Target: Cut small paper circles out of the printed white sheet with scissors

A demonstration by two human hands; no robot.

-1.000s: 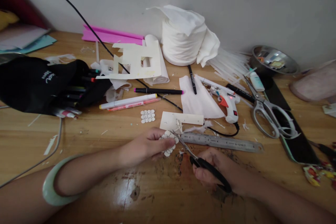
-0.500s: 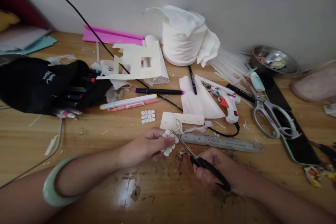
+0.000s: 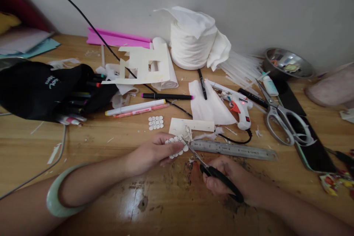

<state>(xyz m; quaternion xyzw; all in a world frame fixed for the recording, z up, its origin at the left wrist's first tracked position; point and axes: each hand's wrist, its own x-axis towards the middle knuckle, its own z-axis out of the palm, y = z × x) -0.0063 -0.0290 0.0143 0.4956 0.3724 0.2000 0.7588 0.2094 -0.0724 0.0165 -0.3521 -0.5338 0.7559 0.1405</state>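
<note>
My left hand (image 3: 155, 152) pinches a small white paper piece (image 3: 177, 147) edged with scallops and marked with drawn circles. Around the black handles of a small pair of scissors (image 3: 221, 179) my right hand (image 3: 225, 177) is closed. The blade tips meet the paper's upper right edge; whether the blades are fully together I cannot tell. A similar piece, a cut-out of joined circles (image 3: 156, 122), lies flat on the table beyond my left hand. Just past the blades lies a cream card strip (image 3: 190, 125), with a steel ruler (image 3: 235, 150) to its right.
A glue gun (image 3: 242, 110) with a red light and large grey scissors (image 3: 284, 121) lie to the right, near a phone (image 3: 318, 147). Markers (image 3: 135, 107) and a black pen case (image 3: 41, 92) are on the left. Behind stands a white tissue roll (image 3: 193, 44).
The paper piece has turned in my left hand, and its row of circles now slants differently against the blades. My right hand and the scissors have hardly moved.
</note>
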